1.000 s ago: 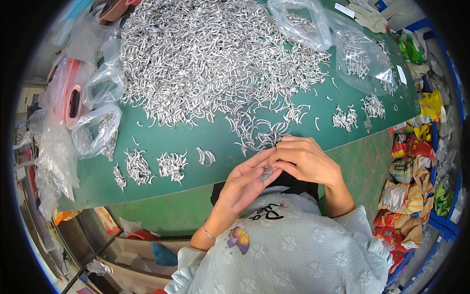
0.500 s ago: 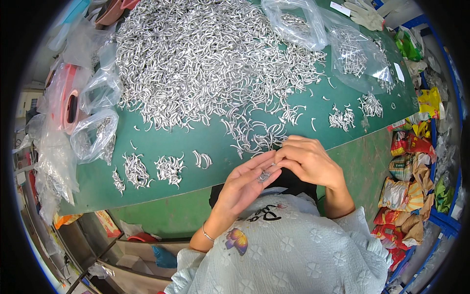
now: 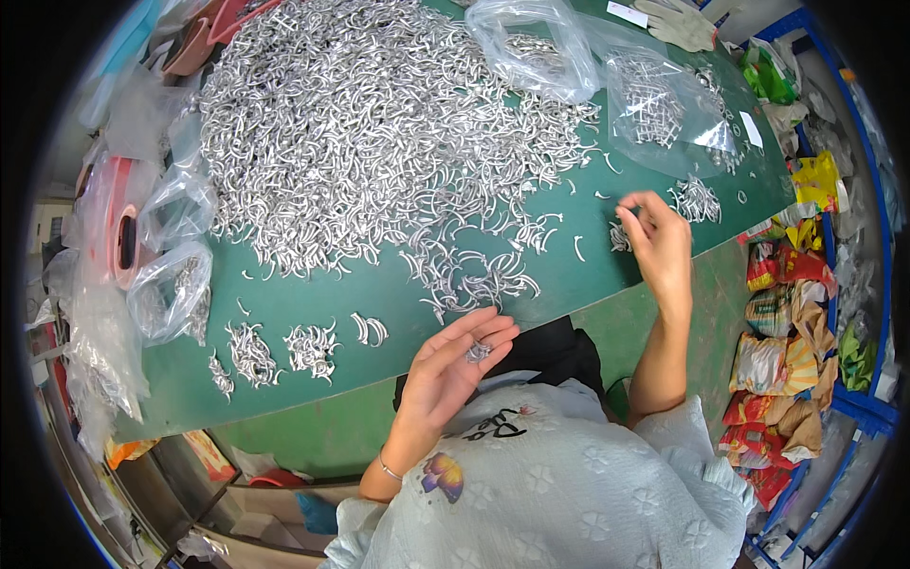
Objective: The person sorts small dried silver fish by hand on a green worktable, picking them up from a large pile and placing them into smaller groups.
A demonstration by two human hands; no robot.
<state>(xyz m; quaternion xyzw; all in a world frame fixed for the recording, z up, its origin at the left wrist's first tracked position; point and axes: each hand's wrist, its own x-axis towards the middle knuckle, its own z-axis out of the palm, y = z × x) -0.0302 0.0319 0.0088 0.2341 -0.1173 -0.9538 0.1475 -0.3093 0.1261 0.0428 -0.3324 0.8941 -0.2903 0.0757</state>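
Observation:
My left hand (image 3: 444, 372) is cupped palm up at the table's near edge, with a few small curved silvery metal pieces (image 3: 479, 352) lying in the palm. Farther right, my right hand (image 3: 661, 239) is over a small pile of the same metal pieces (image 3: 621, 237), mostly hiding it. Its thumb and forefinger are bent close together; whatever is between them is too small to make out. Just past this hand lies another small pile (image 3: 697, 201). Loose curved pieces (image 3: 483, 282) are scattered just beyond my left fingertips.
A broad heap of metal pieces (image 3: 370, 123) covers much of the green table (image 3: 313, 302). Several small piles (image 3: 252, 356) line its near left edge. Clear plastic bags (image 3: 654, 109) holding parts lie at far right, others (image 3: 175, 289) at left. A glove (image 3: 678, 24) is at the back.
My right hand has left the left palm and moved right, to the small pile. My left hand stays cupped around its metal pieces. The whole view has shifted slightly.

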